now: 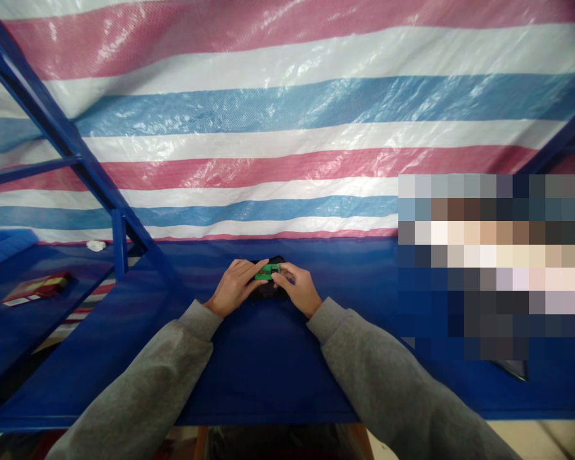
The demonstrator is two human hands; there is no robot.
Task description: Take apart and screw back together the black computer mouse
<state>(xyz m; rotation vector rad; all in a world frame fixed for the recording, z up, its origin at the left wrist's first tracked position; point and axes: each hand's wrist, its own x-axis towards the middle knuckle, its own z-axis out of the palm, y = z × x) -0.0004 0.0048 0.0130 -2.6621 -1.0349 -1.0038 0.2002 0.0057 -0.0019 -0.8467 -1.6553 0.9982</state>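
Observation:
Both my hands meet at the middle of a blue table top (263,358), with a small green object (267,272) between their fingertips. My left hand (237,287) grips the green object from the left, and my right hand (299,289) pinches it from the right. Beneath and behind it lies a dark black object (268,291), partly hidden by my fingers. Its exact shape is hard to tell. Grey sleeves cover both my forearms.
A striped red, white and blue tarp (287,128) hangs behind the table. Blue metal frame bars (62,134) cross the left side, next to a blue shelf holding a red box (36,289). A pixelated patch (496,265) hides much of the right side.

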